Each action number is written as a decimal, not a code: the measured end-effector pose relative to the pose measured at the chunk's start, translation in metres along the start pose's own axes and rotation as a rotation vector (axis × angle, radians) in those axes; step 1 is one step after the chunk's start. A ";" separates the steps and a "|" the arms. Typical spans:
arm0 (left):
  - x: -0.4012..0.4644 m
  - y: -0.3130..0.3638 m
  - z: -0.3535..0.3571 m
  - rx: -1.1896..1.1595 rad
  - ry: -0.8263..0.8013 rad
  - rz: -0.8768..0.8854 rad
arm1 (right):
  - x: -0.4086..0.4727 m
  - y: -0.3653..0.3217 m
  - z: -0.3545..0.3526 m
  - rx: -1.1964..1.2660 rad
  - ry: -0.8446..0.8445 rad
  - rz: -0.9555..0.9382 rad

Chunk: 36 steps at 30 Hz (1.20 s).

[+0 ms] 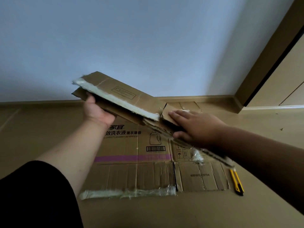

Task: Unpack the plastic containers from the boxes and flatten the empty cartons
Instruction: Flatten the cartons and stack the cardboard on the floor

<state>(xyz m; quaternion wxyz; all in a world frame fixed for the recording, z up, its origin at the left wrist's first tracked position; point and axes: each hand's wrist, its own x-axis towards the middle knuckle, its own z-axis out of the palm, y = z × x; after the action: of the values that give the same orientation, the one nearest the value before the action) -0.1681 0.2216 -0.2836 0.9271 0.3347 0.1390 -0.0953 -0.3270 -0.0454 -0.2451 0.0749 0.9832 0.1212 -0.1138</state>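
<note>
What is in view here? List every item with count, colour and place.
Held carton: one, brown with white tape along an edge, folded flat, lifted above the floor between both hands.
Flat carton: one, brown with a purple stripe and black print, lying on the floor under the held one.
Knife: one, yellow and black, on the floor right of the flat carton.
Floor: tan.
Wall: pale blue-grey, with a tan skirting.
Door frame: tan, upper right.
Left hand: grips the held carton's far end from below.
Right hand: grips its near end, fingers on top.
</note>
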 end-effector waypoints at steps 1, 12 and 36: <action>0.002 -0.004 -0.002 0.000 0.008 -0.008 | 0.000 -0.003 0.007 -0.001 0.000 0.003; 0.018 -0.014 -0.022 0.025 0.066 -0.013 | 0.007 -0.032 0.069 0.034 0.028 0.206; -0.001 0.003 -0.090 0.545 0.311 0.103 | 0.022 -0.030 0.084 -0.123 0.146 0.028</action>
<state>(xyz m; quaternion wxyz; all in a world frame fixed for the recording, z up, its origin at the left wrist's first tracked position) -0.1858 0.2824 -0.3476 0.7746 0.5879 0.2313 -0.0298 -0.3315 -0.0265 -0.3351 0.1279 0.9840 0.1193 -0.0329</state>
